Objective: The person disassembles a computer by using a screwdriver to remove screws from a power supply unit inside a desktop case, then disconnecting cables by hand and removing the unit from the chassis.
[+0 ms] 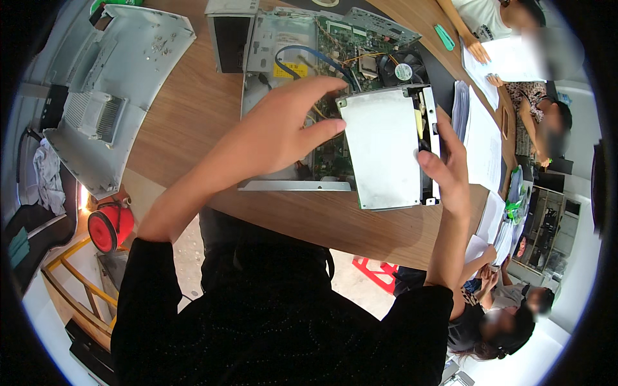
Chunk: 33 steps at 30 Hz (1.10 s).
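In front of me, a flat silver metal box that looks like a computer disc drive is tilted up over the near right part of an opened computer case. My right hand grips its right end, thumb on the near face and fingers around the edge. My left hand is curved at its left edge, with thumb and forefinger touching near the far left corner. Inside the case a green circuit board, a blue ribbon cable, a black fan and thin coloured wires show.
A grey plastic casing lies at the left of the wooden table. Paper stacks line the right side, where several people sit. A teal cutter-like object lies at the far right. A red bucket-like object stands lower left.
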Motion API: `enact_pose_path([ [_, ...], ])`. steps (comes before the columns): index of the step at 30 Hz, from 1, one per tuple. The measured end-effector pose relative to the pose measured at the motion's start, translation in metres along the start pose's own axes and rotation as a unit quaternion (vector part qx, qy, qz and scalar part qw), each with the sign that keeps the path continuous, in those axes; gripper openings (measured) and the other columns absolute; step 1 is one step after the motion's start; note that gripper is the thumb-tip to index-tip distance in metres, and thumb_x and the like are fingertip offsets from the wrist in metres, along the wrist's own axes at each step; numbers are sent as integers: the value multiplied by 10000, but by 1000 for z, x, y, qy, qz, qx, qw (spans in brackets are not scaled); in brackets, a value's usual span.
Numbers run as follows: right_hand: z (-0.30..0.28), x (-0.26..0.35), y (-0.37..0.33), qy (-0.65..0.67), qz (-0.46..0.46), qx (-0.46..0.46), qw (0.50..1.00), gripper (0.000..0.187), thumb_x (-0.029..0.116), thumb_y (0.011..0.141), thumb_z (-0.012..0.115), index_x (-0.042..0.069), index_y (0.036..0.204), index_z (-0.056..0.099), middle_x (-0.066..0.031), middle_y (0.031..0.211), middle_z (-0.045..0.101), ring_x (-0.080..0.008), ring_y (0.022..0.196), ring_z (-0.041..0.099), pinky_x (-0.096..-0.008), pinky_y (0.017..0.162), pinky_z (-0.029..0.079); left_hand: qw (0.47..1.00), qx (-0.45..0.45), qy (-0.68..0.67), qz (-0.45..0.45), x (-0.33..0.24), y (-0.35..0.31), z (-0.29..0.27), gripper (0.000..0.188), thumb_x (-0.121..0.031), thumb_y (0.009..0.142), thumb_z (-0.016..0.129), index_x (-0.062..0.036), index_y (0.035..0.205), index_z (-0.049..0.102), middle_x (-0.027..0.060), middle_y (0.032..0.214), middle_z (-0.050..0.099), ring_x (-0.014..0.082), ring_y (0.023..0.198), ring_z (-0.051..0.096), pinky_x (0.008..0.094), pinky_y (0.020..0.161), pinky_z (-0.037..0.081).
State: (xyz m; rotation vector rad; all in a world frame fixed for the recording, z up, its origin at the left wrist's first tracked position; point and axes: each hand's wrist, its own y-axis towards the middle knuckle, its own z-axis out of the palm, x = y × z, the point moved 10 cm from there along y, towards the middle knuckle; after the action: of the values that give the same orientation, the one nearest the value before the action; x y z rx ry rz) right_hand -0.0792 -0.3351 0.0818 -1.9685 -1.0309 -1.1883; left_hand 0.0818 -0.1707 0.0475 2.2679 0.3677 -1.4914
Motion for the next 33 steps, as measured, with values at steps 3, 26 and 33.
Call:
enact_pose_path([
  [3,7,13,-1,-70,-41,-20,996,816,260,748,782,-59,1433,476,-131,1215,610,-211,1079,589,-295,902,472,1000,15,6,-6,2,2,2,531,-234,942,704,17,1376,528,213,1280,636,313,1189,617,407,1014,475],
  [26,57,92,-14,-321,-279,28,905,792,137,519,835,-27,1272,656,-178,1177,539,-296,1039,582,-381,914,471,933,-88,-293,-193,13,-52,36,699,-123,913,704,-6,1463,290,196,1384,452,212,1219,546,365,978,517],
  [33,49,93,5,-286,-242,21,927,783,122,526,844,-14,1274,657,-171,1171,560,-275,1031,584,-341,904,466,928,-92,-317,-171,11,-51,33,703,-132,909,702,-10,1464,289,196,1419,435,237,1276,505,427,1033,483],
])
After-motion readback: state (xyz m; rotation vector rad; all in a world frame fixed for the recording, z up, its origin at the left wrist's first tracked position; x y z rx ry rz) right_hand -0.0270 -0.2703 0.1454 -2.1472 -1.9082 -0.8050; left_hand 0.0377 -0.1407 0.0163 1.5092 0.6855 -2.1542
